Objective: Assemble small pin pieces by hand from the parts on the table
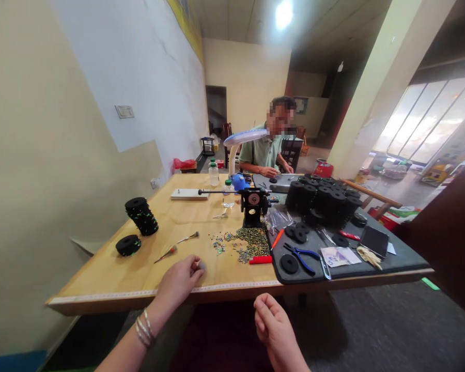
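Left hand (180, 276), right hand (272, 321): fingers curled; cannot tell if holding. Risk: left sweeping right could scatter small parts (253, 242).

I see smooth, faintly shiny pale wood across the tabletop (112, 279), while the dark mat (405, 264) looks matt, cloth or rubber, I can't tell which. The small beads (253, 240) glint, the red tube (260, 260) is glossy plastic, and the pliers (308, 253) have smooth blue plastic grips. The stacked black discs (144, 217) look like dull foam; the bangles (144, 329) are polished metal.
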A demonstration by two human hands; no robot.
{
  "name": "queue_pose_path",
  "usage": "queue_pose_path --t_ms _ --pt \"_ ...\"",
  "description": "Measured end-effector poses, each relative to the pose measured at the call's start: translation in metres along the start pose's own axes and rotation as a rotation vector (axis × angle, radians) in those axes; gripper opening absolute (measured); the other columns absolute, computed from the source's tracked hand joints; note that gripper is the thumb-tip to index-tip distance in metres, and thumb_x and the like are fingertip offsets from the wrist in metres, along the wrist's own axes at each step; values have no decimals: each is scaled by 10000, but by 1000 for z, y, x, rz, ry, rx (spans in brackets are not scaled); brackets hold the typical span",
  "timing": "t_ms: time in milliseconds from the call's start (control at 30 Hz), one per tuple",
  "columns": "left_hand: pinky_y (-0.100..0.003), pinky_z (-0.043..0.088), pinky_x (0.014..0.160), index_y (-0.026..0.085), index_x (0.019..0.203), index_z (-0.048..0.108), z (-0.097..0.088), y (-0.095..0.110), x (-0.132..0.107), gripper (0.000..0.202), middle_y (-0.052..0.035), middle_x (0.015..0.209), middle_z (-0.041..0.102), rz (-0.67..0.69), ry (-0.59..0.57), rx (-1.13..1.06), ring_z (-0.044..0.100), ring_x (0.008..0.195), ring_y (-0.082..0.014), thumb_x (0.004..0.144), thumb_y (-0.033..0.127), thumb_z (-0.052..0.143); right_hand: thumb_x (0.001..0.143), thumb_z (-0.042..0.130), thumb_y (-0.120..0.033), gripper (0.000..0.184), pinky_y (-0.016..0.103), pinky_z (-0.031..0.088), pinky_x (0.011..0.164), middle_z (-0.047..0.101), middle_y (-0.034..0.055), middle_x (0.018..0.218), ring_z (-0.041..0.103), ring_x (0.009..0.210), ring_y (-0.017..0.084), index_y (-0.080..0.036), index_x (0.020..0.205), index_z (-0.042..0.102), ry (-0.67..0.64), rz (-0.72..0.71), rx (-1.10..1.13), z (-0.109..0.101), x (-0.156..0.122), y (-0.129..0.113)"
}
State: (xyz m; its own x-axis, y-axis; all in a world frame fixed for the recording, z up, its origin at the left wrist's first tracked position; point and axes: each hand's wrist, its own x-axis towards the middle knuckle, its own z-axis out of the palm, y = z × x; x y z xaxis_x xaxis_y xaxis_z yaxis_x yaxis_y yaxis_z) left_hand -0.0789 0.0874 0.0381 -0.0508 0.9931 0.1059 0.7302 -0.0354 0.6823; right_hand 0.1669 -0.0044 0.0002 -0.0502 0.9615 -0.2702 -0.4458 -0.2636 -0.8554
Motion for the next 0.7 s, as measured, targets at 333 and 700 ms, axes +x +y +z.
queue_pose_path --t_ms 333,700 --pt "-268 445 668 152 802 712 57 70 -63 300 -52 761 700 -57 -363 -801 603 717 -193 679 421 760 675 748 -598 491 192 66 395 354 -126 455 161 403 30 -192 732 478 -61 -33 31 4 0 4" --pt "-239 399 561 147 657 673 88 84 -75 374 -20 719 650 -183 -461 -1096 510 566 -122 652 505 780 719 640 -679 503 189 238 395 480 -73 467 337 384 62 -203 696 476 -89 -141 -204 -5 0 11"
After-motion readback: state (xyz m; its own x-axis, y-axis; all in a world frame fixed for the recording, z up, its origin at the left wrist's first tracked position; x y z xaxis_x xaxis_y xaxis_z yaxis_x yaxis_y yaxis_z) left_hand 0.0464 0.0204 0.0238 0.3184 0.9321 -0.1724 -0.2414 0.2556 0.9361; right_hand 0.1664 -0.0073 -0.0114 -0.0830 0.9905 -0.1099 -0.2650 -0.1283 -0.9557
